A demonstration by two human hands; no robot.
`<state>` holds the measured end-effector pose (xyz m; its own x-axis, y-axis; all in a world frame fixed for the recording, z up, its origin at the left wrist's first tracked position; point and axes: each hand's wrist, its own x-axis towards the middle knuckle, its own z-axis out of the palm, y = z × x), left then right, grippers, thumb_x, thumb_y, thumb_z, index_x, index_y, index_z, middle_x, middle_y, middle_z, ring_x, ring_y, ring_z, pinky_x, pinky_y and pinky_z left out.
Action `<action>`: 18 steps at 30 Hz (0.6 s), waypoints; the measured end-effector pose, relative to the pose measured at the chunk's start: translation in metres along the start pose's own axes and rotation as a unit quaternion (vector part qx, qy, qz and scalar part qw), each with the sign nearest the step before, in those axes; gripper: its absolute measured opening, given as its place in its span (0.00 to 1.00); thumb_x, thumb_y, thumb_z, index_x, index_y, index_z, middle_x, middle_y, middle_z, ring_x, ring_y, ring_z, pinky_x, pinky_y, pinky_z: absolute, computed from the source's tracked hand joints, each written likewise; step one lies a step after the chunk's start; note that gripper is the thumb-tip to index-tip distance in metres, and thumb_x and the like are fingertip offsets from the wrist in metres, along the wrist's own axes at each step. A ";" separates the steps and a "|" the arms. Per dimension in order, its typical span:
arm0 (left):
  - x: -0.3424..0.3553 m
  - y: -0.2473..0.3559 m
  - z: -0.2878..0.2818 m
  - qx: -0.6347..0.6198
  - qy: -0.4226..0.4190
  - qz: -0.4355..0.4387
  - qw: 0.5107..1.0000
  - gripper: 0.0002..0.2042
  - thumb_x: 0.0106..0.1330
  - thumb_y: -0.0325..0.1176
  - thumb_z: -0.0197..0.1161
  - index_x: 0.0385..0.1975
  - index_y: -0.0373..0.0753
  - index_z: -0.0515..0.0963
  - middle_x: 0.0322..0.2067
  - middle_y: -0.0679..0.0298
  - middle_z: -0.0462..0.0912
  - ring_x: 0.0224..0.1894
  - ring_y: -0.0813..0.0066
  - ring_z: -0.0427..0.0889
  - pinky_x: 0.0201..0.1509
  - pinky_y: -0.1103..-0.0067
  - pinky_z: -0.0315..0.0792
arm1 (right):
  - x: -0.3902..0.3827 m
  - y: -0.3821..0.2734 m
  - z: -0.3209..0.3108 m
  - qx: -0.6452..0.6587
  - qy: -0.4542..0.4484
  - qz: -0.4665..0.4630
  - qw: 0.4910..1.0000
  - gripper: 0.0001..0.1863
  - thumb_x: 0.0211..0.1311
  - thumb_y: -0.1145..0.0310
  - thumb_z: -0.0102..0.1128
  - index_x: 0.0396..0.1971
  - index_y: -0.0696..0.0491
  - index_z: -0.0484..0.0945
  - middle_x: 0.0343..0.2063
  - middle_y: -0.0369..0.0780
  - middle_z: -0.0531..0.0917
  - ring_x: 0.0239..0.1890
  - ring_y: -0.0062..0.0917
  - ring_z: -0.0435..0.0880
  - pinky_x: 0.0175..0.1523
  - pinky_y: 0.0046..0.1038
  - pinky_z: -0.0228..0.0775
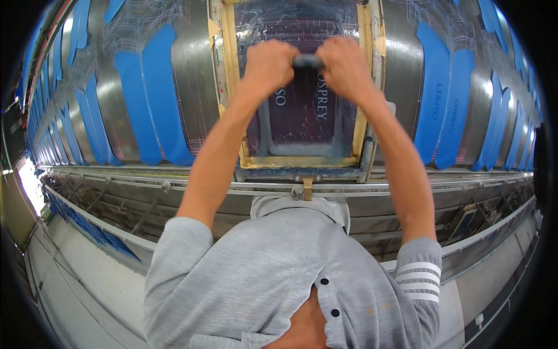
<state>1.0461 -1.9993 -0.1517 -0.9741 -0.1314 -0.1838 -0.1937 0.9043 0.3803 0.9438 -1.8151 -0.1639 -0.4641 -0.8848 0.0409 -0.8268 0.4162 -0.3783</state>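
Observation:
My left hand and my right hand are closed on the dark grey, rounded handle of a squeegee, with a short stretch showing between them. Its blade is hidden or too unclear to make out. Both arms reach forward over a printing screen, a framed mesh edged with yellowish tape. Dark purple shows through the mesh, with pale lettering running along it. Whitish smears lie near the mesh's close end.
Blue cut fabric pieces lie flat on the shiny metal table on the left, and lettered blue pieces on the right. A metal rail with a small bracket runs along the table's near edge. Frames rest below it at right.

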 end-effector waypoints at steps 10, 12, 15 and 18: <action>-0.204 0.080 0.058 -0.083 0.054 0.006 0.995 0.14 0.51 0.22 0.63 0.39 0.42 0.86 0.39 0.62 0.90 0.41 0.58 0.89 0.40 0.64 0.82 | -0.187 -0.119 0.007 0.096 -0.025 0.037 0.994 0.15 0.53 0.69 0.70 0.42 0.54 0.82 0.41 0.43 0.82 0.58 0.38 0.78 0.71 0.54 0.60; -0.211 0.081 0.059 -0.075 0.058 0.010 0.995 0.14 0.52 0.21 0.63 0.39 0.40 0.86 0.41 0.63 0.90 0.42 0.59 0.89 0.42 0.66 0.82 | -0.188 -0.112 -0.002 0.147 0.027 0.054 0.987 0.19 0.55 0.63 0.73 0.46 0.54 0.83 0.42 0.43 0.82 0.58 0.39 0.78 0.70 0.52 0.61; -0.209 0.079 0.056 -0.059 0.036 0.012 0.998 0.16 0.52 0.21 0.62 0.40 0.41 0.87 0.42 0.62 0.90 0.44 0.60 0.88 0.43 0.66 0.82 | -0.168 -0.049 -0.015 0.093 0.184 0.153 0.966 0.25 0.58 0.55 0.72 0.50 0.54 0.83 0.47 0.45 0.83 0.59 0.42 0.77 0.66 0.49 0.65; -0.204 0.083 0.060 -0.052 0.013 0.012 0.998 0.19 0.50 0.20 0.62 0.42 0.43 0.87 0.44 0.62 0.90 0.47 0.60 0.88 0.47 0.67 0.81 | -0.171 0.021 0.010 0.026 0.200 0.459 0.865 0.24 0.66 0.49 0.63 0.50 0.53 0.85 0.47 0.49 0.85 0.55 0.46 0.81 0.59 0.49 0.70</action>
<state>1.2355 -1.8732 -0.1372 -0.9810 -0.1220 -0.1507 -0.1803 0.8600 0.4774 1.0088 -1.6575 -0.1882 -0.9992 -0.0382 0.0134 -0.0401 0.8857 -0.4624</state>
